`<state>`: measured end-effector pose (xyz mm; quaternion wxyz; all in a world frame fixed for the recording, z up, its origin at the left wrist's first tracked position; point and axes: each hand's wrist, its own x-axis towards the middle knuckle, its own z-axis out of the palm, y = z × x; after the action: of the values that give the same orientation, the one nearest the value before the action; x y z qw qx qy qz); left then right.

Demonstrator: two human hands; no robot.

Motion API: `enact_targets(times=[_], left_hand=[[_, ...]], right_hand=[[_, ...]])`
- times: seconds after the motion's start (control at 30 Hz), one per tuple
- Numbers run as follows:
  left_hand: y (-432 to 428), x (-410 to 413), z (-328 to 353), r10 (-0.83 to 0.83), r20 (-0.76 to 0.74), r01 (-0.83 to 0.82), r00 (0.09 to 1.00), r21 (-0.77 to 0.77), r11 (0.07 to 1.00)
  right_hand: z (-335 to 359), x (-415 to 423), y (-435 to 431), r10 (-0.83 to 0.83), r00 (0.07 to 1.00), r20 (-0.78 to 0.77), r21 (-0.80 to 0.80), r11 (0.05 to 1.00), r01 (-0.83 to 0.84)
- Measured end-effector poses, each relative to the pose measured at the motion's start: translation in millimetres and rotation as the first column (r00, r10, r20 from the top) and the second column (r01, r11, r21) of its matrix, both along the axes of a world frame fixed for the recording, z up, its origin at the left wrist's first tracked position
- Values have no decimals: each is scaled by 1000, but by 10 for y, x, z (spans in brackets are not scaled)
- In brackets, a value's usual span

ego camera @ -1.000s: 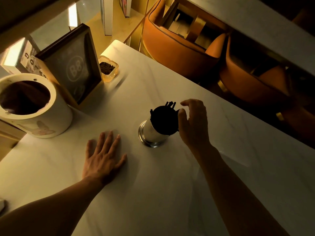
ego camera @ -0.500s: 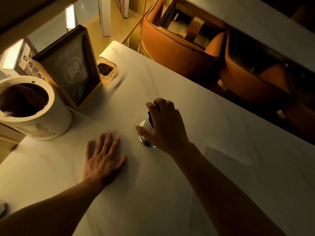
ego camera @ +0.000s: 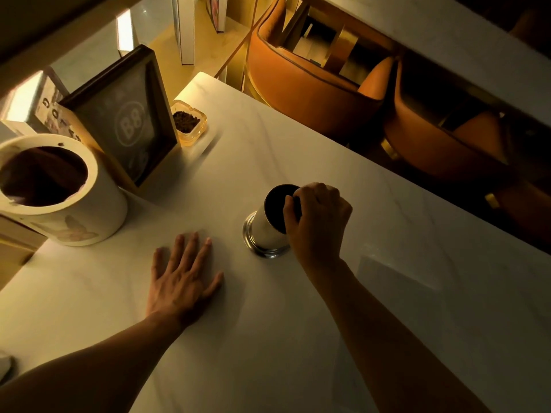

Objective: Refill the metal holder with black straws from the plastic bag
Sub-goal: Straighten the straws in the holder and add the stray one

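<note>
Since half a second ago, the right hand (ego camera: 317, 217) slid off the holder (ego camera: 269, 225) top toward 3 o'clock; its grip pinches the rim. Left hand (ego camera: 182, 281) lies spread flat on the counter (ego camera: 298, 338), at 8 o'clock from the upright holder.

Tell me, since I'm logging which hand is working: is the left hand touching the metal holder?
Apart. The head view shows bare table between the left hand, flat on the tabletop, and the metal holder.
</note>
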<state>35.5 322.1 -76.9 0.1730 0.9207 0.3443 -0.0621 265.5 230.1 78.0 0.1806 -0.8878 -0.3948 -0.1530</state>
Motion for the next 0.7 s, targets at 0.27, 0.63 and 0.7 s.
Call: enact_targets(times=[0.27,0.63,0.7], left_hand=[[1,8,13,-6,-16,6,1000,3,1000],[2,9,-3,-2,-14,2,1000,7,1000],[2,8,2,-3,-16,3,1000,6,1000]], right_hand=[[-27,177,10,-31,986,-162,94,994,47],[24,173,45,-2,950,-311,197,978,66],[14,136,33,-28,958,-286,79,995,52]])
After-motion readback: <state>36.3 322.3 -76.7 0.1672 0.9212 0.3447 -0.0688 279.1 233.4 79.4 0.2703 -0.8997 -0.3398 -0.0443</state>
